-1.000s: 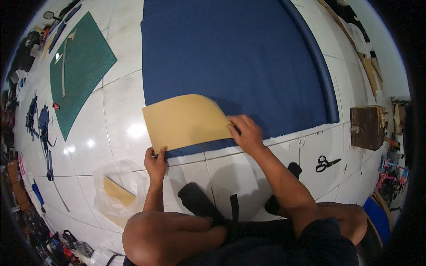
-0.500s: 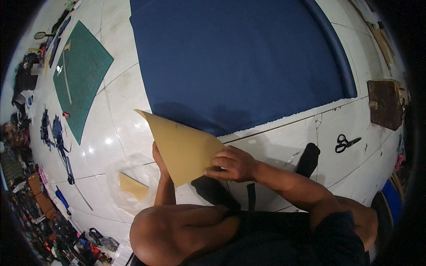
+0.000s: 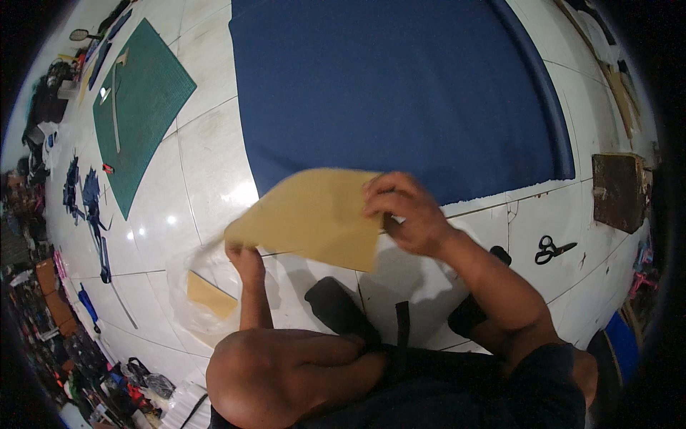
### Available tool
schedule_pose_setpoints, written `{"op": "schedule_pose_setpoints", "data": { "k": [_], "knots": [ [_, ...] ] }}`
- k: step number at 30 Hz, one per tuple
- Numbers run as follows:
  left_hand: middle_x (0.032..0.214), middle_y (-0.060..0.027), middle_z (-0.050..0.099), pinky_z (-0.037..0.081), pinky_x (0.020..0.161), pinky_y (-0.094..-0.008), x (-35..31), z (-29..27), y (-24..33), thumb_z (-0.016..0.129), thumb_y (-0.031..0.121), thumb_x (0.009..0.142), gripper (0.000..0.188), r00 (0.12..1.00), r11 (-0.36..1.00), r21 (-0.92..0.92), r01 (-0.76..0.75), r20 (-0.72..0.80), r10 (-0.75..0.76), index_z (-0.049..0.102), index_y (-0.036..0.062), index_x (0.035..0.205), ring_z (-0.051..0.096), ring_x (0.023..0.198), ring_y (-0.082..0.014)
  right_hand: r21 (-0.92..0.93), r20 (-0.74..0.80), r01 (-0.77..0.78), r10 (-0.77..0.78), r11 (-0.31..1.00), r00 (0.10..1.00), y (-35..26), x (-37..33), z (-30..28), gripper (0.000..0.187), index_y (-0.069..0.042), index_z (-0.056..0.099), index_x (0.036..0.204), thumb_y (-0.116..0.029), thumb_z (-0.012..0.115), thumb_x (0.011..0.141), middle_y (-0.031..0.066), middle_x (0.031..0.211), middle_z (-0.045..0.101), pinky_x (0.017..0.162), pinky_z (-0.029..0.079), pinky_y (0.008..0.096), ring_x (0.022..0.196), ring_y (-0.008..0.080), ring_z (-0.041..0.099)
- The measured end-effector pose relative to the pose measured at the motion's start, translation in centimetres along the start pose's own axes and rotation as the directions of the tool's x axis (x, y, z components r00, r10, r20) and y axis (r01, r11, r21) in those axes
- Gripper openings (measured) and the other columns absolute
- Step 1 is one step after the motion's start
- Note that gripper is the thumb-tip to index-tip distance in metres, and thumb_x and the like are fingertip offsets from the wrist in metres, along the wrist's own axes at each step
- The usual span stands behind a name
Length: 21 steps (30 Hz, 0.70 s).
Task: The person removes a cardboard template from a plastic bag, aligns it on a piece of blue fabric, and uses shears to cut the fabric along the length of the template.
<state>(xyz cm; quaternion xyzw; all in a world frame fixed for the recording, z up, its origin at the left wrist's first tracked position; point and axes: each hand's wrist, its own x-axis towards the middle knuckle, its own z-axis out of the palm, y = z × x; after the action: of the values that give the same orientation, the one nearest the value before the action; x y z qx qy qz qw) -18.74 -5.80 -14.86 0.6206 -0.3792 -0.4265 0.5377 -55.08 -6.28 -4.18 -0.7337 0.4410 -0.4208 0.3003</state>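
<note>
I am sitting on a white tiled floor [image 3: 207,171] with a tan paper pattern piece [image 3: 314,214] lifted in front of me. My right hand [image 3: 404,211] pinches its right edge. My left hand [image 3: 246,261] grips its lower left corner from beneath. The sheet hangs tilted over the near edge of a large dark blue fabric [image 3: 393,86] spread across the floor. The sheet looks blurred at its left end.
A clear plastic bag [image 3: 196,297] with another tan piece lies by my left knee. Black scissors [image 3: 552,249] lie to the right. A green cutting mat [image 3: 136,107] lies far left, a brown box [image 3: 618,189] at right, clutter along the left edge.
The tan sheet, flat on the fabric's edge a second ago, has been picked up by both hands and is now being turned in the air.
</note>
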Motion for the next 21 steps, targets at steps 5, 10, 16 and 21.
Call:
{"op": "schedule_pose_setpoints", "data": {
  "k": [5, 10, 16, 21],
  "knots": [
    [0.096, -0.0039, 0.054, 0.047, 0.07, -0.0257, 2.2, 2.0, 0.3, 0.061, 0.001, 0.092, 0.017, 0.913, 0.834, 0.374, -0.406, 0.214, 0.349, 0.069, 0.0015, 0.107, 0.051, 0.079, -0.0127, -0.348, -0.01, 0.063, -0.071, 0.935, 0.997, 5.0, -1.2, -4.0, 0.013, -0.01, 0.069, 0.089, -0.01, 0.071, 0.076, 0.0108, 0.109, 0.064, 0.094, 0.049, 0.0439, 0.112, 0.0311, 0.061],
    [0.094, -0.008, 0.059, 0.049, 0.069, -0.0273, 3.0, 2.6, 0.3, 0.064, 0.011, 0.094, 0.025, 0.972, 0.833, 0.503, -0.229, 0.159, 0.171, 0.068, 0.0007, 0.117, 0.057, 0.077, -0.0142, -0.6, 0.105, -0.046, 0.136, 0.799, 0.985, 10.6, -5.3, -1.8, 0.016, -0.011, 0.07, 0.096, -0.012, 0.067, 0.08, 0.0117, 0.12, 0.062, 0.096, 0.048, 0.0432, 0.118, 0.0298, 0.058],
    [0.081, -0.0098, 0.068, 0.05, 0.064, -0.0299, -0.5, 3.6, 1.5, 0.071, 0.025, 0.091, 0.03, 0.978, 0.807, 0.59, -0.035, 0.188, -0.095, 0.067, -0.0023, 0.103, 0.061, 0.068, -0.0161, -0.608, 0.076, -0.133, 0.224, 0.783, 0.972, 10.9, -7.0, -1.3, 0.026, -0.011, 0.07, 0.106, -0.003, 0.061, 0.084, 0.0106, 0.124, 0.061, 0.101, 0.043, 0.0448, 0.122, 0.0292, 0.055],
    [0.074, -0.0083, 0.067, 0.051, 0.059, -0.0287, -0.8, 2.2, 0.3, 0.068, 0.02, 0.093, 0.026, 0.968, 0.79, 0.61, 0.065, 0.152, -0.198, 0.064, -0.0045, 0.101, 0.063, 0.064, -0.0145, -0.556, 0.094, -0.162, 0.255, 0.815, 0.962, 11.6, -7.6, -1.7, 0.033, -0.012, 0.069, 0.115, -0.005, 0.061, 0.084, 0.0106, 0.126, 0.06, 0.101, 0.041, 0.0481, 0.122, 0.0307, 0.054]
  ]
}}
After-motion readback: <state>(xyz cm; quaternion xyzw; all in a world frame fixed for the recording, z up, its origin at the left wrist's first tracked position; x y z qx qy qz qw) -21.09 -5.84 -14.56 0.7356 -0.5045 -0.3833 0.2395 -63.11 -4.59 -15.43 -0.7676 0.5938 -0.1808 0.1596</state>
